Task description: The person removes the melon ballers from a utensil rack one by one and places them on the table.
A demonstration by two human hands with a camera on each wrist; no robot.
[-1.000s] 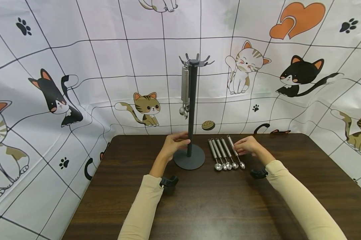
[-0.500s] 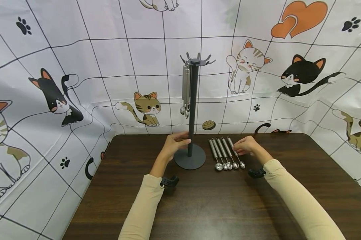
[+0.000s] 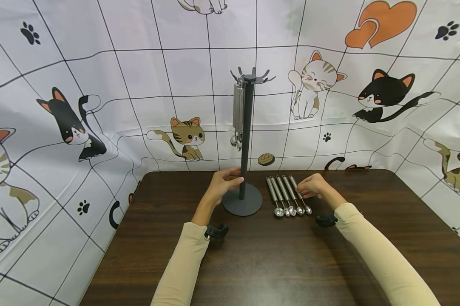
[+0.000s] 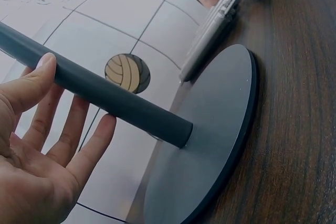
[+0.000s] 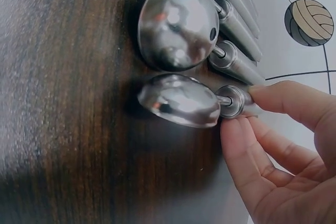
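In the head view a dark grey hook stand (image 3: 244, 144) rises from a round base (image 3: 242, 208). My left hand (image 3: 222, 183) holds its pole low down, thumb on one side and fingers on the other; the left wrist view shows the fingertips (image 4: 107, 124) against the pole. Right of the base several metal melon ballers (image 3: 285, 195) lie in a row, bowls toward me. The rightmost melon baller (image 5: 181, 100) is pinched at its handle between thumb and fingers of my right hand (image 3: 314, 185). More metal utensils (image 3: 237, 112) hang from a hook at the left.
A dark wooden table (image 3: 260, 255) bears everything. Behind it hangs a white cloth (image 3: 168, 76) printed with cats and grid lines, close to the table's back edge. Bare hooks (image 3: 266, 76) stick out at the stand's top right.
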